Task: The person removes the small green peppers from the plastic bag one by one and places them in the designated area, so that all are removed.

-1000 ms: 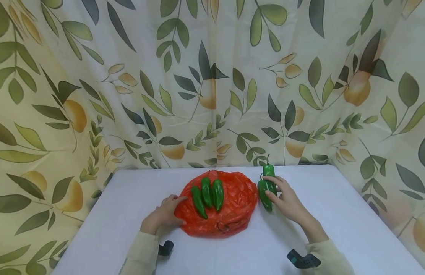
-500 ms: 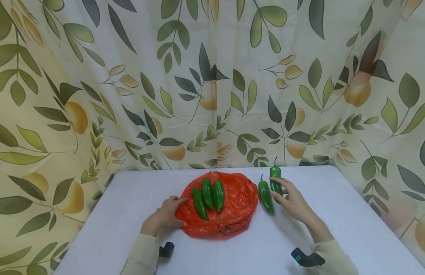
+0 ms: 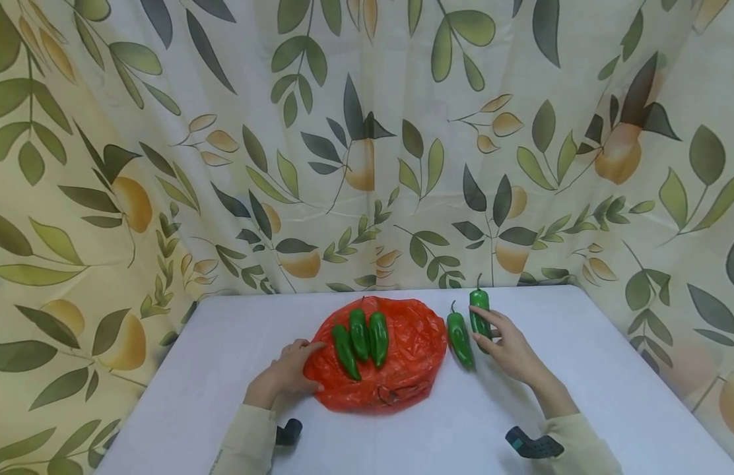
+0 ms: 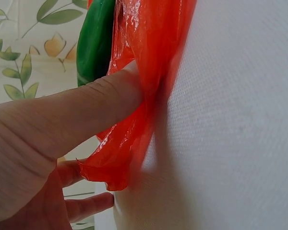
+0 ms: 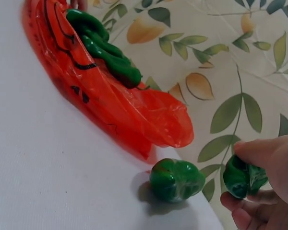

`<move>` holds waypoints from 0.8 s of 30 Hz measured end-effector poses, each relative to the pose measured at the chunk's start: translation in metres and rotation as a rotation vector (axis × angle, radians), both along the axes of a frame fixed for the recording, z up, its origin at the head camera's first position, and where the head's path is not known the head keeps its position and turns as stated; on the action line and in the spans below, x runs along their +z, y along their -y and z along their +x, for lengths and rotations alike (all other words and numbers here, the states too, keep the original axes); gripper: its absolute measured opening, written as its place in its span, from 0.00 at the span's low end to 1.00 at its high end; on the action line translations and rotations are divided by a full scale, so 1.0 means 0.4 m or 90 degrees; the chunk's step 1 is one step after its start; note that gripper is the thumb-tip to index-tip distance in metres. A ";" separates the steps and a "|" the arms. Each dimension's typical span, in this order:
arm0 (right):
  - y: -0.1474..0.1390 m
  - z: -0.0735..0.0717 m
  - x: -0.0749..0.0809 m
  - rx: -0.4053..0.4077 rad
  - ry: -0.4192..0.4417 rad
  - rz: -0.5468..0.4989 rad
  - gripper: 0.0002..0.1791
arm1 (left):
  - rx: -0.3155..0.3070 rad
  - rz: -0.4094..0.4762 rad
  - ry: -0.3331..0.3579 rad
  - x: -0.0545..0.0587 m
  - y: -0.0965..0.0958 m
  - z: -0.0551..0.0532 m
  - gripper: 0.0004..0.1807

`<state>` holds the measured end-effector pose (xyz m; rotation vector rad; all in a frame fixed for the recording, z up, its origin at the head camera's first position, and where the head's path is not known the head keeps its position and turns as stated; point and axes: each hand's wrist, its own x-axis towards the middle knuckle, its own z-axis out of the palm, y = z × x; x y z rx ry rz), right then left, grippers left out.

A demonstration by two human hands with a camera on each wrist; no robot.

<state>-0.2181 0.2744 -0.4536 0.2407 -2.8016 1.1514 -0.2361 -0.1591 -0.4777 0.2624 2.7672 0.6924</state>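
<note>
A red plastic bag (image 3: 414, 356) lies flat on the white table, with several green peppers in view. Three of them, including the green pepper (image 3: 378, 338), lie side by side on the bag. My left hand (image 3: 288, 368) holds the bag's left edge; in the left wrist view its thumb (image 4: 96, 103) presses the film, with other fingers behind it. My right hand (image 3: 505, 344) grips another green pepper (image 3: 478, 301) between thumb and fingers, just right of the bag. A loose green pepper (image 3: 459, 340) lies between that hand and the bag.
The white table (image 3: 414, 442) ends at a patterned curtain (image 3: 367, 165) at the back and sides. Each sleeve carries a dark wrist mount, such as the right wrist mount (image 3: 533, 445).
My right hand has shifted the gripped pepper a little to the right, apart from the loose pepper beside the bag. My left hand has stayed at the bag's edge.
</note>
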 end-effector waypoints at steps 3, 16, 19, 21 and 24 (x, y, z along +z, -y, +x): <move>-0.003 -0.001 -0.007 -0.002 0.004 0.001 0.32 | 0.001 0.000 -0.001 -0.002 0.001 0.001 0.45; -0.015 -0.012 -0.031 -0.013 0.040 0.013 0.33 | 0.000 0.001 0.003 0.002 0.000 0.001 0.45; -0.018 -0.015 -0.044 -0.018 0.055 0.016 0.33 | 0.002 0.003 0.007 0.003 0.000 0.002 0.45; -0.021 -0.016 -0.053 -0.019 0.060 0.018 0.33 | 0.002 0.004 0.008 0.003 0.000 0.002 0.45; -0.023 -0.019 -0.066 -0.016 0.068 0.019 0.33 | 0.003 0.005 0.008 0.004 0.000 0.001 0.45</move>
